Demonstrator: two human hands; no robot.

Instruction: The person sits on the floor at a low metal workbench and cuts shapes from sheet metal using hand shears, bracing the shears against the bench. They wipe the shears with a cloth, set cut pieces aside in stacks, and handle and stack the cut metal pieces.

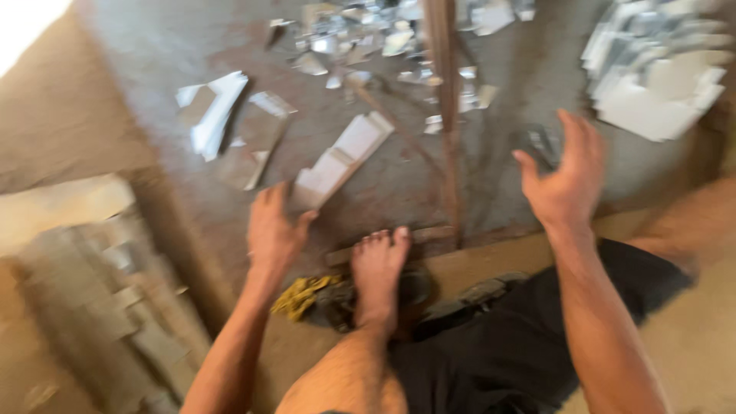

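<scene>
The view is blurred by motion. My left hand (pixel 274 230) reaches down to the floor and touches the near end of a stack of shiny metal strips (pixel 341 159); whether its fingers grip the stack is unclear. My right hand (pixel 566 178) hovers above the floor with fingers spread and holds nothing. A dark metal tool (pixel 541 144) lies on the floor just beyond it. My bare foot (pixel 377 270) rests between my hands, against a T-shaped wooden bar (pixel 445 115).
More cut metal pieces (pixel 230 123) lie at the left, a scrap heap (pixel 360 34) at the back, and a big stack (pixel 659 69) at the upper right. A yellow rag (pixel 303 295) and a dark shoe (pixel 471 295) lie by my foot. Stacked pieces (pixel 107 291) fill the lower left.
</scene>
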